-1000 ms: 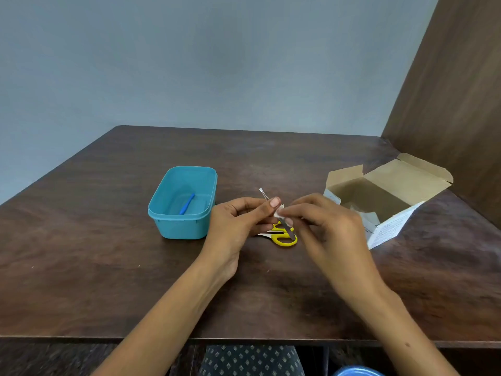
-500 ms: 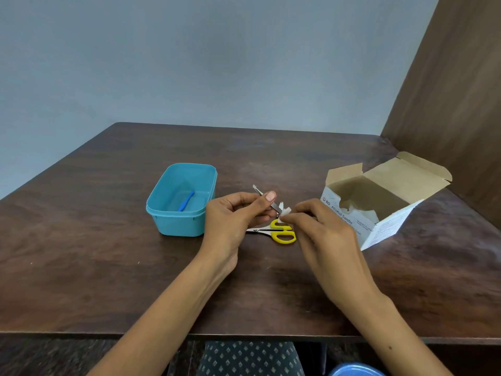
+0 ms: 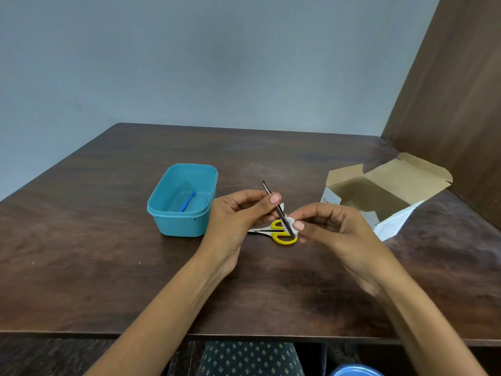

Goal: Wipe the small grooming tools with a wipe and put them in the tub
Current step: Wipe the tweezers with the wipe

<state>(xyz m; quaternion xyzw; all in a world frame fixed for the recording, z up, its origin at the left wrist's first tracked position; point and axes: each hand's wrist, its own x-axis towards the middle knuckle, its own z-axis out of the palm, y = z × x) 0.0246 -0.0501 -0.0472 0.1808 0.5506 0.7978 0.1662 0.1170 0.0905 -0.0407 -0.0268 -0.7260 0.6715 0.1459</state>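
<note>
1. Tools first, from the near table edge outward: the slim metal grooming tool point(image 3: 276, 207) is held up off the dark wooden table point(image 3: 108, 267), slanting from its pointed tip at upper left down to its lower end at right.
2. The left hand point(image 3: 238, 215) pinches the tool about mid-shaft, thumb on top, fingers curled beneath.
3. The right hand point(image 3: 333, 226) pinches a small white wipe point(image 3: 292, 223) folded round the tool's lower end, thumb and fingertips pressed together on it.
4. To do this wiping step well, I judge the left pinch should stay firm while the wipe is drawn along the whole shaft towards the pointed tip, with the tool turned so every side is cleaned, and fingers kept clear of the tip.
5. Just beneath the hands, flat on the table, lie yellow-handled scissors point(image 3: 282, 234), blades pointing left; these look not yet wiped.
6. The teal tub point(image 3: 168, 210) stands just beside the left hand, on its left, open, with a blue tool point(image 3: 187, 201) already lying inside, so the drop-off should be a short reach leftward.
7. Farther right, an open cardboard box point(image 3: 390, 196) sits near the right hand, loose white paper at its front.
</note>
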